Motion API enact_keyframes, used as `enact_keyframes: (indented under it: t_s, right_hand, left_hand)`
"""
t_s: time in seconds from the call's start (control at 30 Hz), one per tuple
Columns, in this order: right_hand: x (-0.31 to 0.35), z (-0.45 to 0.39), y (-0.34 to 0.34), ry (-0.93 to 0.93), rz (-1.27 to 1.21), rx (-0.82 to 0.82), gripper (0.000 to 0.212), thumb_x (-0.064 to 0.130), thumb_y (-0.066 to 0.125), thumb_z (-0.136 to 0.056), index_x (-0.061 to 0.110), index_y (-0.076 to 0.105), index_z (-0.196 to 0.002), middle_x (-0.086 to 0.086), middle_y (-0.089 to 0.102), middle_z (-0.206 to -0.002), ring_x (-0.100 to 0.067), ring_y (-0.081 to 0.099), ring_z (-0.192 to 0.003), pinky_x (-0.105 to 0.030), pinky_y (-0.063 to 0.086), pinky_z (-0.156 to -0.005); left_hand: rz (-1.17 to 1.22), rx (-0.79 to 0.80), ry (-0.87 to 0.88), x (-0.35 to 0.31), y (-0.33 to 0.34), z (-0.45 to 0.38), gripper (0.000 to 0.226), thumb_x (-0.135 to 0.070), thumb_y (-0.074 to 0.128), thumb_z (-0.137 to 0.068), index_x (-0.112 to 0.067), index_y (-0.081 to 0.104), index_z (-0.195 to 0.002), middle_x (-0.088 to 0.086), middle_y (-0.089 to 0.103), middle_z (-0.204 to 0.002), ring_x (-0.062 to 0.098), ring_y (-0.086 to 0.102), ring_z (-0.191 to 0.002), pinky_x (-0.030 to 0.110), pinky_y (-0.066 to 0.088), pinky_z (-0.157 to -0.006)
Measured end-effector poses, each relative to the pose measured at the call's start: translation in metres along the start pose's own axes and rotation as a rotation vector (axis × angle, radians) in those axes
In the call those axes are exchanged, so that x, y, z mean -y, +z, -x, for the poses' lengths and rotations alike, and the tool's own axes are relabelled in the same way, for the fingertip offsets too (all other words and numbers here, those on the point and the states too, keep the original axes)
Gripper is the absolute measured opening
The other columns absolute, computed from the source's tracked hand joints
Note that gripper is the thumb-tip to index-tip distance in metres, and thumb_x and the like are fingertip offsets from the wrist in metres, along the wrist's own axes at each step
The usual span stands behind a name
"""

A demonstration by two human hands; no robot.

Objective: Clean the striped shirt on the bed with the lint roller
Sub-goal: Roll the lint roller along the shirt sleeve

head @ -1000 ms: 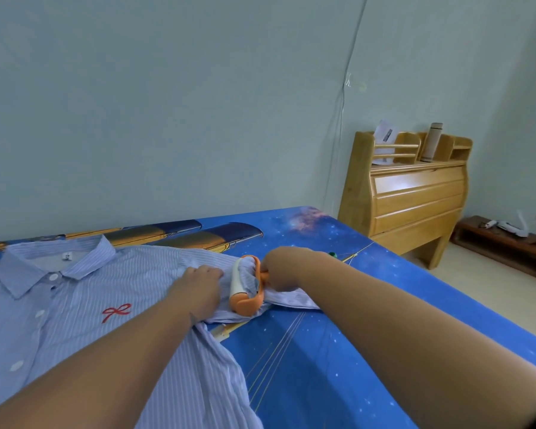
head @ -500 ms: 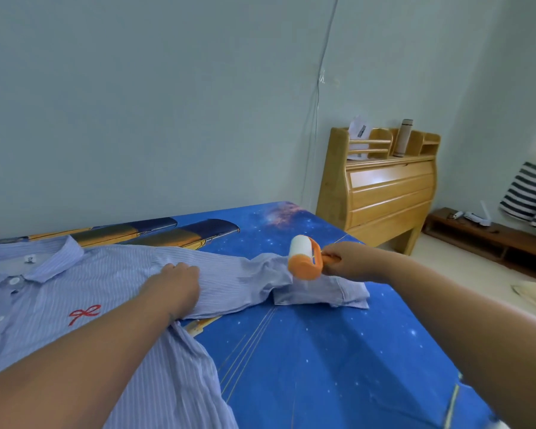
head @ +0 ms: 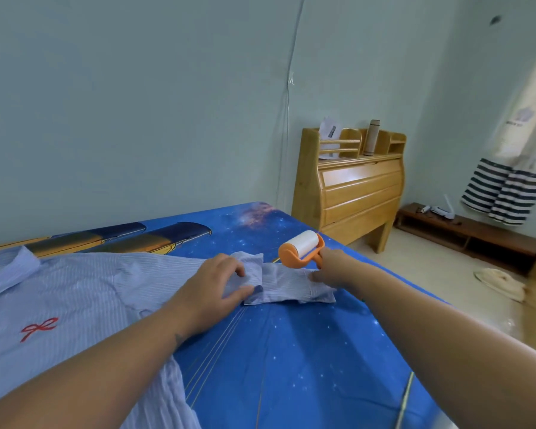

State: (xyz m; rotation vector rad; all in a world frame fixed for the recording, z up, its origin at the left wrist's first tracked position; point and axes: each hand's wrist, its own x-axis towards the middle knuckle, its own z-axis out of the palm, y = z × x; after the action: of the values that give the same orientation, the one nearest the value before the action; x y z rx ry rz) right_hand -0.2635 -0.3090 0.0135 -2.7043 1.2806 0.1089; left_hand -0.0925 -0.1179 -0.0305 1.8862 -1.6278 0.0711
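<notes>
1. Where writing is sought, none can be read: the striped shirt (head: 84,292) bears only a red embroidered bow (head: 39,327) on the chest, and the printed mark on the pale hanging garment (head: 520,119) at the right edge is too blurred to make out.
2. Shirt lies flat on the bed (head: 291,351), collar to the left, one short sleeve (head: 287,284) stretched toward the bed's right edge; the cuff stops short of that edge.
3. Blue starry sheet lies bare in front of the sleeve; floor (head: 440,274) shows beyond the right edge, with a wooden headboard cabinet (head: 353,187) by the far corner.
4. Left hand (head: 212,289) rests on the sleeve near the shoulder, fingers and thumb pinching a fold of cloth.
5. Right hand (head: 333,269) grips the orange handle of the lint roller (head: 300,249), fingertips touching the sleeve cuff.
6. Roller's white drum is just beyond the sleeve's far edge; contact with cloth or sheet cannot be confirmed.
</notes>
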Motion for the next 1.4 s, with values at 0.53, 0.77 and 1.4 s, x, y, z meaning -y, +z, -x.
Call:
enact_keyframes:
  t_s: [0.53, 0.77, 1.4]
  right_hand:
    - [-0.013, -0.005, -0.008, 0.056, 0.043, -0.331, 0.032, 0.006, 0.043, -0.092, 0.012, 0.042, -0.123, -0.011, 0.061, -0.113, -0.032, 0.062, -0.101, -0.038, 0.045, -0.075]
    - [-0.056, 0.005, -0.016, 0.157, 0.165, -0.251, 0.042, 0.006, 0.047, -0.092, 0.014, 0.039, -0.132, -0.011, 0.053, -0.124, -0.032, 0.060, -0.108, -0.039, 0.048, -0.085]
    - [0.036, -0.003, 0.002, -0.415, 0.327, -0.133, 0.016, 0.030, 0.052, -0.093, 0.030, 0.047, -0.108, 0.007, 0.059, -0.095, -0.022, 0.057, -0.087, -0.036, 0.046, -0.076]
  left_hand:
    - [-0.084, -0.056, -0.144, -0.007, 0.015, -0.011, 0.006, -0.018, 0.055, -0.085, -0.020, 0.050, -0.088, -0.007, 0.043, -0.095, 0.015, 0.045, -0.085, 0.027, 0.037, -0.068]
    - [-0.113, 0.183, -0.096, -0.006, 0.017, -0.006, 0.011, -0.040, 0.055, -0.086, -0.032, 0.051, -0.092, -0.012, 0.046, -0.106, 0.011, 0.043, -0.103, 0.029, 0.040, -0.093]
    - [-0.379, 0.477, -0.386, 0.006, 0.014, 0.003, 0.055, -0.042, 0.016, -0.101, -0.031, 0.003, -0.152, -0.006, -0.006, -0.162, 0.017, -0.003, -0.149, 0.048, 0.005, -0.120]
